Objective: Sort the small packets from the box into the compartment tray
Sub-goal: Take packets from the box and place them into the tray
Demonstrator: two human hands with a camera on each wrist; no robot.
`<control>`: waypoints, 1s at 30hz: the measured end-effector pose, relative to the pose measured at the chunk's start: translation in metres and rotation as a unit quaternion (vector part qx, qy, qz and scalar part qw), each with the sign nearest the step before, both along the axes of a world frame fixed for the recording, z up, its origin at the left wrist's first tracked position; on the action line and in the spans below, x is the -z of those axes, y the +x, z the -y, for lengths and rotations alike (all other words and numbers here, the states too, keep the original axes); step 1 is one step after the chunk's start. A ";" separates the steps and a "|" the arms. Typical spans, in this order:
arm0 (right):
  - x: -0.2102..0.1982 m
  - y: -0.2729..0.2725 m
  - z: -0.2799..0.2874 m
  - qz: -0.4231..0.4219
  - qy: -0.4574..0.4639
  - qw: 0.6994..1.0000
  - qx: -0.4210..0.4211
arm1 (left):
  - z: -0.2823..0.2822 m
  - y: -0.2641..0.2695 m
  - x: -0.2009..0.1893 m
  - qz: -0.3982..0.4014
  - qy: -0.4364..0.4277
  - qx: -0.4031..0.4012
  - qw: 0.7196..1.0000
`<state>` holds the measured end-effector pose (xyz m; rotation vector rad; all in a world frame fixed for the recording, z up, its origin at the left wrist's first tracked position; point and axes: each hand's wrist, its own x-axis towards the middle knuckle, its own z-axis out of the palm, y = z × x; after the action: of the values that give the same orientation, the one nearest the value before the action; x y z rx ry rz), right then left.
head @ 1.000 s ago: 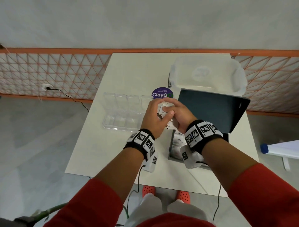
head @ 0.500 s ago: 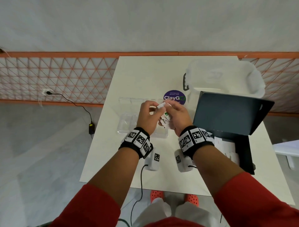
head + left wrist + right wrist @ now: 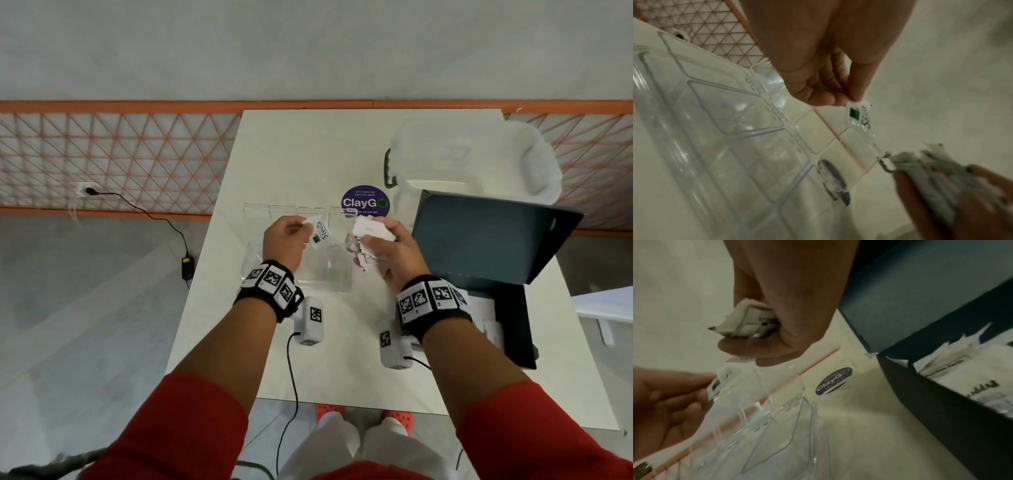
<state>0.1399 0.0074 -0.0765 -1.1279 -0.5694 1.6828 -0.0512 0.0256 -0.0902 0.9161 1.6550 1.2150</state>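
My left hand (image 3: 286, 236) pinches one white packet with a green square and the word Stevia (image 3: 320, 233) (image 3: 858, 114) (image 3: 715, 385) above the clear compartment tray (image 3: 337, 281) (image 3: 719, 116) (image 3: 777, 423). To the right of it, my right hand (image 3: 387, 246) (image 3: 777, 331) grips a bunch of white packets (image 3: 368, 236) (image 3: 748, 321) over the tray's right end. The dark box (image 3: 513, 325) (image 3: 953, 408) stands open at the right, and more white packets (image 3: 966, 369) lie inside it.
A round purple ClayGO sticker (image 3: 365, 202) (image 3: 833, 381) sits on the white table (image 3: 308, 154) behind the tray. A translucent bin (image 3: 472, 154) stands at the back right. The box's raised lid (image 3: 486, 236) is close to my right hand. Cables hang off the near table edge.
The hands, joined over one bunch a second ago, have drawn apart. The left hand has pulled a single Stevia packet leftward; the right hand keeps the rest. The view has shifted left.
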 end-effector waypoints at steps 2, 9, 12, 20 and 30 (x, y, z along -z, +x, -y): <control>0.001 0.008 -0.001 0.006 -0.001 1.000 0.006 | 0.000 -0.001 0.007 -0.064 -0.021 0.064 0.996; 0.007 0.015 -0.002 0.007 -0.014 1.000 0.013 | -0.001 0.013 0.024 -0.247 -0.068 0.241 0.936; 0.009 0.017 -0.003 0.005 -0.020 1.000 0.012 | -0.002 0.019 0.025 -0.301 -0.050 0.282 0.909; 0.012 0.018 -0.003 0.007 -0.020 1.000 0.003 | 0.000 0.034 0.037 -0.438 -0.039 0.363 0.821; 0.013 0.014 0.001 0.035 -0.013 0.999 -0.037 | 0.001 0.016 0.021 -0.328 0.068 0.200 0.921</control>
<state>0.1536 0.0068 -0.0895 -1.1999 -0.6424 1.7240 -0.0351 0.0250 -0.1107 1.7950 1.7568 0.7800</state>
